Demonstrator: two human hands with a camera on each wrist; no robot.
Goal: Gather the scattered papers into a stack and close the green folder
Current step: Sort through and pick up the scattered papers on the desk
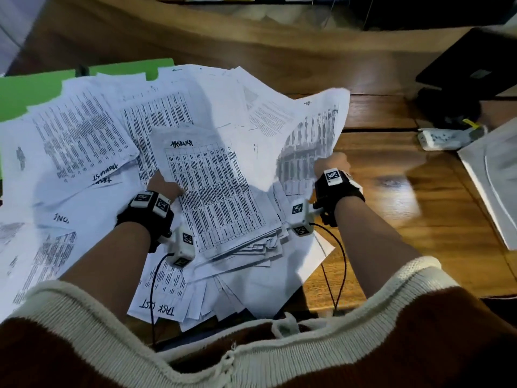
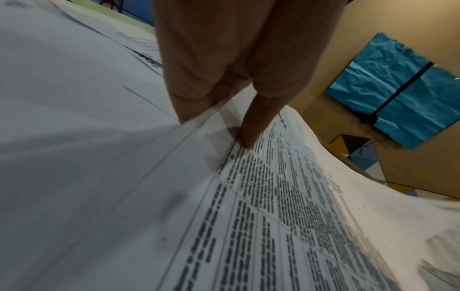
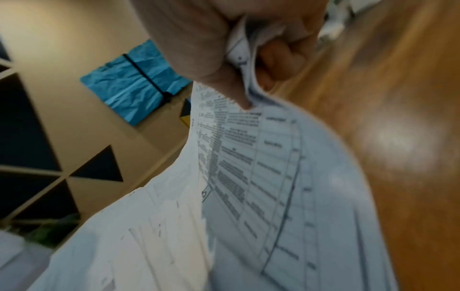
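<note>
Many printed papers (image 1: 212,169) lie in a loose, overlapping spread across the wooden bench (image 1: 391,169), reaching from the near edge at 6 o'clock out toward 11 o'clock. Nearest the person, a rough stack of table-printed sheets (image 1: 223,219) sits between the two forearms. The left hand (image 1: 163,186) rests at that stack's left edge; the left wrist view shows its thumb (image 2: 251,135) pressing on the top sheet while the fingers (image 2: 189,94) go under it, pinching the sheets. The right hand (image 1: 331,163), at 3 o'clock of the stack, is curled into a fist round the edge of a raised sheet (image 1: 310,130), which arches up off the pile; the right wrist view confirms the crumpled edge clamped inside the grip. Farther out, at 10 to 11 o'clock, the green folder (image 1: 30,91) lies open beneath the papers, only its far and left margins showing. At 2 o'clock a white power strip (image 1: 444,138) lies on the bench.
</note>
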